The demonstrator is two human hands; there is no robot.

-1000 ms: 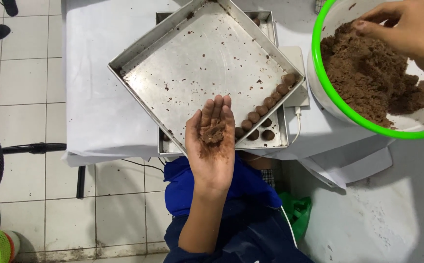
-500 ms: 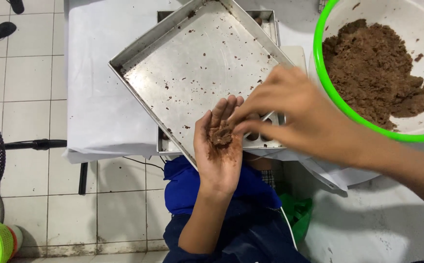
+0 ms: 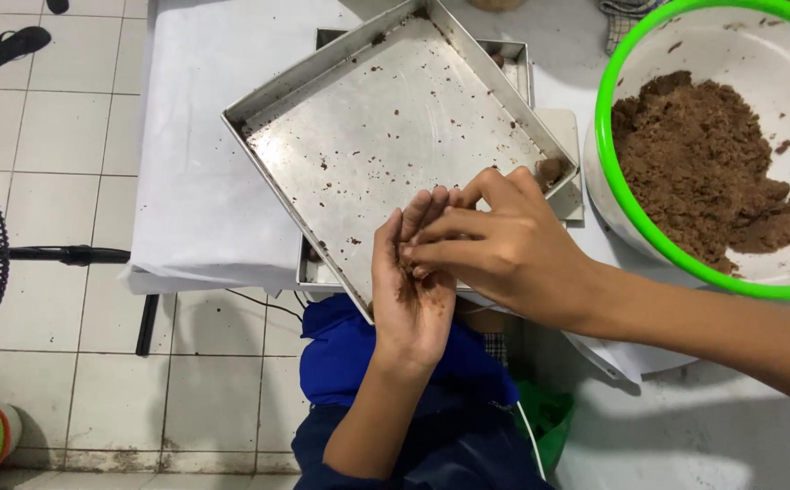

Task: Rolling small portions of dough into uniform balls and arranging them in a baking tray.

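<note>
A white-covered table (image 3: 195,195) stands over pale floor tiles (image 3: 50,163), and above its near edge the left hand (image 3: 413,290) lies palm up with the right hand (image 3: 495,249) pressed flat across it — a lump of brown dough (image 3: 410,272) sits pinched between them, only a sliver showing. Rolling it well likely calls for light, even circling pressure so it rounds without smearing. Just beyond lies the crumb-speckled metal tray (image 3: 368,145), and to the right the green-rimmed bowl (image 3: 608,118) of brown mixture (image 3: 703,163).
</note>
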